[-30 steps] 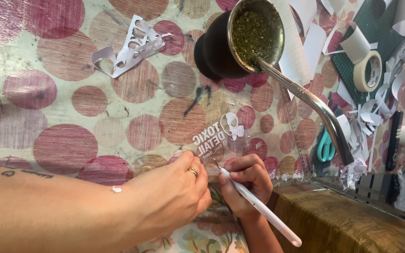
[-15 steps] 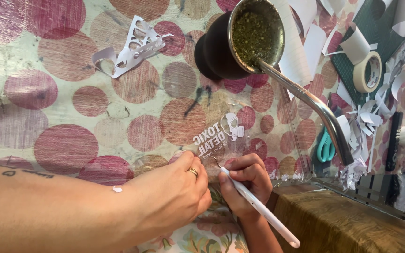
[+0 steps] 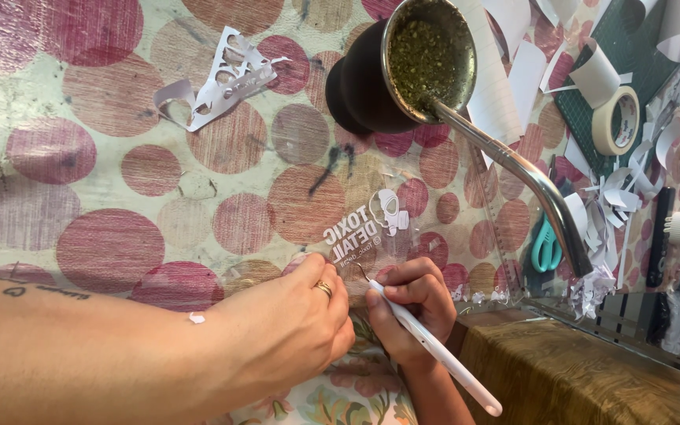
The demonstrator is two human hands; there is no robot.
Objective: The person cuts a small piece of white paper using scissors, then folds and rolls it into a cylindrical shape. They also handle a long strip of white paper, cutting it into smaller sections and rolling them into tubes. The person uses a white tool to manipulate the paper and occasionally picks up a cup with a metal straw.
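Note:
A clear film sheet (image 3: 434, 197) with a white cut-out decal (image 3: 364, 232) lies on the dotted tablecloth (image 3: 104, 181). My left hand (image 3: 285, 330), with a gold ring, presses its fingertips on the sheet's near edge. Beside it, my right hand (image 3: 415, 303) grips a slim white pick tool (image 3: 434, 354) like a pen. The tool's thin metal hook touches the film just below the decal's lettering. A small white scrap sticks to my left wrist (image 3: 197, 318).
A dark gourd cup (image 3: 364, 79) filled with green herb stands behind the sheet, its bent metal straw (image 3: 529, 181) reaching right. White paper offcuts (image 3: 222, 79) lie upper left. Masking tape (image 3: 615, 122), teal scissors (image 3: 545, 248) and more scraps crowd the right. A wooden edge (image 3: 576, 378) is lower right.

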